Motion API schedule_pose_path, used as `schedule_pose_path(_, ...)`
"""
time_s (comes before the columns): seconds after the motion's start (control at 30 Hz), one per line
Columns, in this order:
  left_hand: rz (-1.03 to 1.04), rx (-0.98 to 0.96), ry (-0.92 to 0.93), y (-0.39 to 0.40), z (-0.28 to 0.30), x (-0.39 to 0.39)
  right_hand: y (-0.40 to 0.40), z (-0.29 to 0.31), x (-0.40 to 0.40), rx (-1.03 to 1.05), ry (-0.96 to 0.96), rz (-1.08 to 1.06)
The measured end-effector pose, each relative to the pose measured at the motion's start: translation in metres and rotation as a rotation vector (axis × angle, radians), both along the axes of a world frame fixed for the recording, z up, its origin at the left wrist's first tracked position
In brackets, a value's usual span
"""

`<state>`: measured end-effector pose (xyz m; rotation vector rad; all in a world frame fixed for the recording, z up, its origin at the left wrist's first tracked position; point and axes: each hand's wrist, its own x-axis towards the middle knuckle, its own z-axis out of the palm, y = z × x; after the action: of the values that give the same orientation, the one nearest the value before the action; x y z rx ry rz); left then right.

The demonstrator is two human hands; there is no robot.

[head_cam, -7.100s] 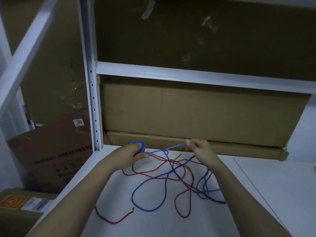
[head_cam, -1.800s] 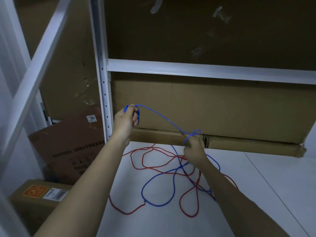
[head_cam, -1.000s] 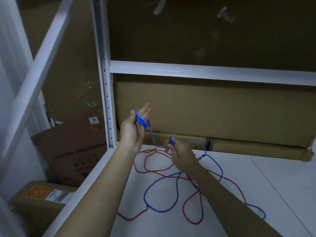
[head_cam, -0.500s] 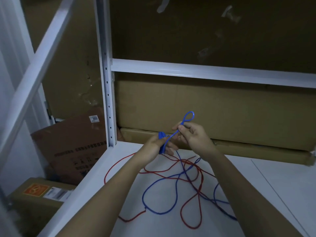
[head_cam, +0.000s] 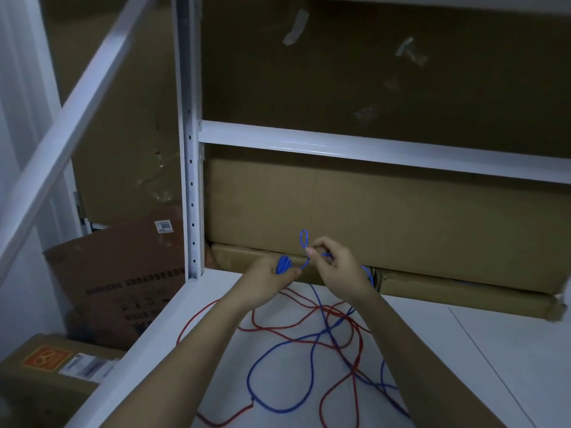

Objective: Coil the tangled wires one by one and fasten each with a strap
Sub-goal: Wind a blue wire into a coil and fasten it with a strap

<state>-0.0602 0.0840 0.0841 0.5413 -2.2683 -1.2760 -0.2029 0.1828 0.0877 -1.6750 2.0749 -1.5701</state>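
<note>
two bare forearms come in from 6 o'clock over a white shelf board [head_cam: 494, 350]. nearest on the board, around 6 o'clock, loose loops of blue wire [head_cam: 279, 378] and red wire [head_cam: 340, 393] lie crossed over each other, still tangled; one red end trails off at 7 o'clock near the board's left edge. the right forearm covers part of the tangle at 5 o'clock.

farther in, near frame centre, both hands are raised off the board, close together. left hand [head_cam: 265, 279] has fingers curled round a small blue coil [head_cam: 283, 264], clamped on it. right hand [head_cam: 336, 267] at 3 o'clock of the left, thumb and forefinger pinched together on the same blue wire, a small blue loop [head_cam: 304, 237] standing up at 12 o'clock of the pinch. wire runs from coil to pinch, then drops behind the right wrist down to the tangle.

behind the hands at 12 o'clock, a long flat cardboard box [head_cam: 432, 288] lies on the board's back edge, a bigger cardboard box [head_cam: 370, 217] upright behind it. white shelf post [head_cam: 190, 149] at 10 o'clock, white crossbeam [head_cam: 370, 149] above. off the shelf at 9 o'clock a leaning brown carton [head_cam: 123, 267] with a 3055 label; at 8 o'clock a box with an orange sticker [head_cam: 46, 359]. dim light, no strap made out.
</note>
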Motion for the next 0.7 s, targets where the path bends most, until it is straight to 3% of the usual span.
schedule_pose_path(0.1, 0.121, -0.163, -0.078, -0.007, 0.001, 0.001, 0.005, 0.002, -0.008, 0.066, 0.056, -0.021)
schedule_pose_path(0.27, 0.372, -0.368, -0.152, -0.017, 0.002, 0.006, 0.014, 0.005, -0.032, 0.045, 0.063, -0.354)
schedule_pose_path(0.37, 0.450, -0.456, -0.136, -0.019, 0.008, 0.008, 0.014, -0.001, -0.041, 0.165, 0.310, -0.477)
schedule_pose_path(0.47, 0.542, -0.501, -0.097, -0.025, 0.016, 0.015, 0.014, -0.002, -0.043, 0.289, 0.381, -0.434)
schedule_pose_path(0.7, 0.590, -0.566, -0.010, -0.040, 0.007, 0.026, 0.017, -0.007, -0.035, 0.617, 0.272, -0.054)
